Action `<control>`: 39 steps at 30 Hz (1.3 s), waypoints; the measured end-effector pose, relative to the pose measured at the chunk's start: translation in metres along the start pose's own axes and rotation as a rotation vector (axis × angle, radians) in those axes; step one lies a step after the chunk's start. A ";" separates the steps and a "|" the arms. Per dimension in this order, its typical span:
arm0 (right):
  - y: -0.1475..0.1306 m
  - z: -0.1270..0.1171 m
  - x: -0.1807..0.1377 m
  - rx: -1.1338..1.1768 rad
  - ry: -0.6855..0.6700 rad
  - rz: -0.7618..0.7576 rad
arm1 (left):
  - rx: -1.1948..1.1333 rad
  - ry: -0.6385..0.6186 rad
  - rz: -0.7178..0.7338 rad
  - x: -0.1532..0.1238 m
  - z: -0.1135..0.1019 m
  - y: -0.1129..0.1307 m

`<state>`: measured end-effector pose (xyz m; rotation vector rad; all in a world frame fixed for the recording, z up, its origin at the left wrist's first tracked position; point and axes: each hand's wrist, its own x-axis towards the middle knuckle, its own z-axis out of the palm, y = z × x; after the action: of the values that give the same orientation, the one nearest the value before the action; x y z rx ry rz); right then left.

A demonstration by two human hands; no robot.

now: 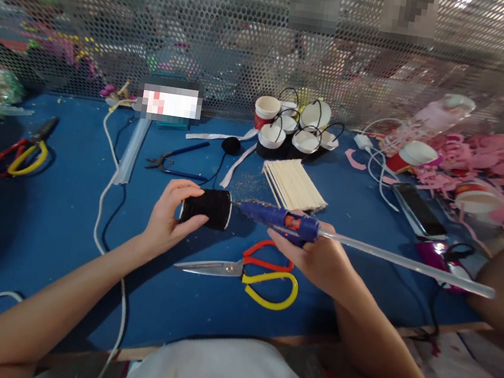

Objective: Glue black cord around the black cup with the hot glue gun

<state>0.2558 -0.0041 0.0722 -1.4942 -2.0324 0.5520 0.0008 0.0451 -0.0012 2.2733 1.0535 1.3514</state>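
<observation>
My left hand [172, 212] is closed around a small black-covered cup [212, 207] that lies on its side in the air, its white edge facing right. In my right hand [311, 253] is a blue hot glue gun [267, 215]. Its nozzle points left and is close to the cup's white edge; whether they touch I cannot tell. A long clear glue stick [405, 262] sticks out of the gun's back. Just below both hands lie scissors [231, 269] with one red and one yellow handle. Behind the gun is a stack of flat wooden sticks [297, 183].
Several cups with black wire handles [306, 140] stand at the back. Blue pliers [176, 158], a black ball [230, 145] and white ribbon [239, 165] lie left of them. A white cable [101, 211] crosses the left side. Right are a phone [420, 209] and pink pieces [467, 157].
</observation>
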 end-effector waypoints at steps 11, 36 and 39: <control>0.000 0.002 -0.004 0.048 0.048 -0.021 | -0.015 0.036 -0.087 0.000 0.001 0.000; 0.005 0.011 -0.012 0.020 -0.117 -0.008 | -0.087 0.038 -0.429 0.004 0.000 0.009; 0.006 0.011 -0.012 0.024 -0.103 -0.012 | -0.097 0.038 -0.430 0.003 0.001 0.008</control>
<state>0.2556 -0.0140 0.0577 -1.4661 -2.1037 0.6584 0.0060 0.0417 0.0052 1.8194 1.3606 1.2347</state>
